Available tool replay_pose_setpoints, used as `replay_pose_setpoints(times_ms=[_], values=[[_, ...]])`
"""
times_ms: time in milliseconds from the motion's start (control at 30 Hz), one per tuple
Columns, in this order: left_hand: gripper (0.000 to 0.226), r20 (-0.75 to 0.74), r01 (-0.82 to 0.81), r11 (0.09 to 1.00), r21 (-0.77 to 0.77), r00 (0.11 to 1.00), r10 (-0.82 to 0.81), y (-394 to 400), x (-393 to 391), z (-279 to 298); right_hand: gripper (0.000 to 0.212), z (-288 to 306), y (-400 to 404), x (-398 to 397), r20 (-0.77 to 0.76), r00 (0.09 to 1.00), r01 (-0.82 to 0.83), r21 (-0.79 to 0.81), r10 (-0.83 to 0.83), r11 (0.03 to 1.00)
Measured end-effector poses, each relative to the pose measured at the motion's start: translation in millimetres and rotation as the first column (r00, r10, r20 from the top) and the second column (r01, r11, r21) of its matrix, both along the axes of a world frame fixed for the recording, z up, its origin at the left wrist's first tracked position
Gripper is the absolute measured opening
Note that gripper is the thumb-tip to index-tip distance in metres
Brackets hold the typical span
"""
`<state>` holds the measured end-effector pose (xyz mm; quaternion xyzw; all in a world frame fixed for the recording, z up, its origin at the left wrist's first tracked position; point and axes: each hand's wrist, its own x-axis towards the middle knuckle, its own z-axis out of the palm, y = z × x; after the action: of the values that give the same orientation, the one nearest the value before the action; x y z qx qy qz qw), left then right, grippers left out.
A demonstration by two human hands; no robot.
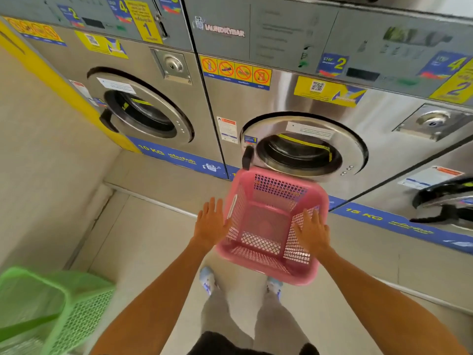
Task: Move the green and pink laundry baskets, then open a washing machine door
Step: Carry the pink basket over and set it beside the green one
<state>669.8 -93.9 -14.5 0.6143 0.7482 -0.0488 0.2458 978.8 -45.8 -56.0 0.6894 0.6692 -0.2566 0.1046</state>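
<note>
An empty pink laundry basket (pixel 266 226) sits just in front of the middle washing machine, whose round door (pixel 304 147) is closed with a black handle (pixel 247 158) on its left side. My left hand (pixel 211 222) is flat with fingers apart beside the basket's left rim. My right hand (pixel 311 233) is spread over the basket's right wall. Neither hand is wrapped around the rim. The green laundry basket (pixel 43 311) stands at the bottom left, blurred and cut off by the frame edge.
A second washer with a closed door (pixel 143 116) stands to the left, next to a beige wall (pixel 43 160). A third machine's door (pixel 445 201) shows at the right edge. A raised step (pixel 153 201) runs along the machines' base. My feet (pixel 207 279) stand on the tiled floor.
</note>
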Motion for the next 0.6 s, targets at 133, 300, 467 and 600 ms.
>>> replay_pose_setpoints(times_ms=[133,300,467,600], values=[[0.074,0.023,0.002,1.000,-0.028,1.000,-0.002,4.7,17.1,-33.3,0.074,-37.7,11.7,28.7,0.067,0.998,-0.003,0.002,0.003,1.000],[0.078,0.016,0.011,1.000,-0.025,1.000,-0.011,29.1,9.9,-98.2,0.079,-98.1,25.6,48.6,0.065,0.983,0.164,0.081,-0.169,0.983],[0.082,-0.009,0.028,1.000,-0.002,1.000,-0.028,54.4,-8.3,-164.6,0.083,-153.3,28.5,58.0,0.027,0.980,0.188,0.159,-0.195,0.969],[0.087,0.041,0.107,0.993,0.053,0.993,-0.110,69.9,-20.9,-202.5,0.089,-183.2,20.1,70.0,-0.135,0.976,0.203,0.260,-0.172,0.944]])
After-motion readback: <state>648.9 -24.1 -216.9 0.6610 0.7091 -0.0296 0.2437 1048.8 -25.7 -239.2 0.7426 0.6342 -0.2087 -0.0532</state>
